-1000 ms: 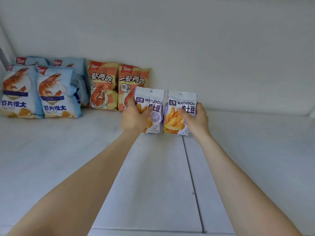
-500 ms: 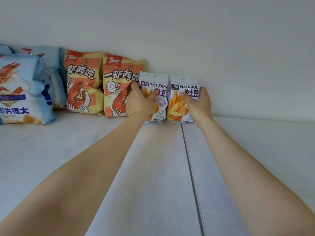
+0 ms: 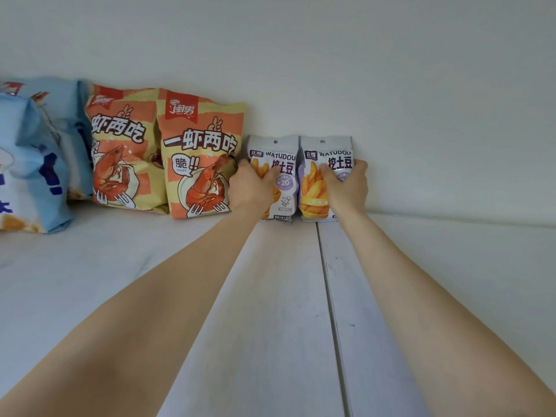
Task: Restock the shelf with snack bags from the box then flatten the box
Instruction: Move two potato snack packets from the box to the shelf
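Note:
Two small white-and-purple potato stick bags stand upright side by side against the shelf's back wall. My left hand [image 3: 251, 188] grips the left bag [image 3: 281, 164], thumb across its front. My right hand [image 3: 346, 188] grips the right bag [image 3: 316, 179] the same way. Both bags rest with their bottoms on the white shelf board [image 3: 270, 296]. The left bag stands right next to an orange shrimp chip bag [image 3: 198, 158]. The box is out of view.
A second orange shrimp bag [image 3: 120, 149] and several blue shrimp cracker bags [image 3: 33, 164] line the back wall to the left. A seam [image 3: 328, 296] runs front to back between two shelf boards. Bare shelf lies to the right of the small bags.
Both hands carried the two small bags forward from mid-shelf to the back wall, next to the orange bags. The camera moved closer.

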`<action>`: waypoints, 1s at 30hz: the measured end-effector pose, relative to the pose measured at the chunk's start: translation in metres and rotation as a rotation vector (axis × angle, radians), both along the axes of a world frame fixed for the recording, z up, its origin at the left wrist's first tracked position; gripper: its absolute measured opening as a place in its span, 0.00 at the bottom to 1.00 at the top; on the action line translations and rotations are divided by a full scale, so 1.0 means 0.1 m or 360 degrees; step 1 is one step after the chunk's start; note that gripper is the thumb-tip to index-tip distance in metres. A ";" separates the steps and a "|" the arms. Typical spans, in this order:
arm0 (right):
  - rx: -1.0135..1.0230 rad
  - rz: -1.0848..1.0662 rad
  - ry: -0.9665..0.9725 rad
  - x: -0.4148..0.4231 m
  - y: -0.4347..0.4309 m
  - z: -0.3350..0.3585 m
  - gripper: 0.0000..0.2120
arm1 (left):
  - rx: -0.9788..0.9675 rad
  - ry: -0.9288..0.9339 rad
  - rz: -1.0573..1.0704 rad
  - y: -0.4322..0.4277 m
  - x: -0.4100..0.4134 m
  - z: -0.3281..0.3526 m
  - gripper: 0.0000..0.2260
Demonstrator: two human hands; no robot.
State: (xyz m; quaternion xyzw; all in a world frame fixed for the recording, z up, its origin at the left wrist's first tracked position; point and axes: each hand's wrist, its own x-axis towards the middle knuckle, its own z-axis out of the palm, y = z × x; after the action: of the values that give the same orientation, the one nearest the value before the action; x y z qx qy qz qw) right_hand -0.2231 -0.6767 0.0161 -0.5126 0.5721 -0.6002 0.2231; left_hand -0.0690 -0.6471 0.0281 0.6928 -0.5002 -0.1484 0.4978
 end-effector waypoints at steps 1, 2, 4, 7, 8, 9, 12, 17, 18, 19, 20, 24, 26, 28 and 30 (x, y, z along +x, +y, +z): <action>0.0021 0.0009 0.0012 -0.01 0.00 0.00 0.27 | 0.0012 -0.0034 0.0001 0.01 0.00 0.01 0.23; 0.0038 0.0014 0.0033 -0.02 0.01 0.00 0.30 | 0.0005 -0.0078 0.0001 0.02 0.00 0.01 0.23; 0.0057 0.0007 0.0133 -0.06 0.09 -0.01 0.36 | -0.0063 -0.0193 -0.0006 0.06 0.01 0.01 0.25; -0.0052 -0.0010 0.0375 -0.16 0.25 -0.06 0.42 | -0.0218 -0.0419 -0.0046 0.15 0.03 -0.02 0.34; -0.0090 0.0007 0.0464 -0.19 0.29 -0.11 0.42 | -0.0252 -0.0488 -0.0081 0.19 0.03 -0.06 0.37; -0.0117 0.0044 0.0549 -0.21 0.33 -0.15 0.43 | -0.0271 -0.0553 -0.0123 0.23 0.02 -0.10 0.39; -0.0131 0.0175 0.0733 -0.21 0.38 -0.29 0.49 | -0.0259 -0.0658 -0.0230 0.33 0.04 -0.25 0.42; -0.0082 0.0138 0.0896 -0.15 0.37 -0.30 0.52 | -0.0298 -0.0630 -0.0243 0.28 0.10 -0.35 0.43; -0.0071 0.0126 0.0914 -0.15 0.37 -0.30 0.52 | -0.0304 -0.0621 -0.0240 0.27 0.10 -0.35 0.43; -0.0054 0.0116 0.0928 -0.14 0.37 -0.29 0.52 | -0.0306 -0.0617 -0.0236 0.26 0.09 -0.35 0.43; -0.0032 0.0107 0.0940 -0.14 0.36 -0.28 0.52 | -0.0303 -0.0622 -0.0232 0.26 0.09 -0.36 0.43; 0.0126 0.0021 0.1070 -0.10 0.40 -0.23 0.50 | -0.0250 -0.0682 -0.0218 0.27 0.06 -0.36 0.42; 0.0227 -0.0049 0.1192 -0.08 0.45 -0.21 0.50 | -0.0211 -0.0729 -0.0204 0.30 0.05 -0.34 0.42; 0.0292 -0.0099 0.1246 -0.06 0.51 -0.19 0.50 | -0.0190 -0.0743 -0.0195 0.35 0.04 -0.32 0.41; 0.0315 -0.0126 0.1255 -0.05 0.59 -0.17 0.50 | -0.0183 -0.0729 -0.0196 0.43 0.05 -0.31 0.41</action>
State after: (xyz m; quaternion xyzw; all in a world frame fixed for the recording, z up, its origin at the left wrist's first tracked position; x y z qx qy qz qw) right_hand -0.2284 -0.6177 -0.0013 -0.6571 0.6880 -0.3079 0.0117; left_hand -0.0645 -0.6045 -0.0034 0.6471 -0.6489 0.0111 0.4000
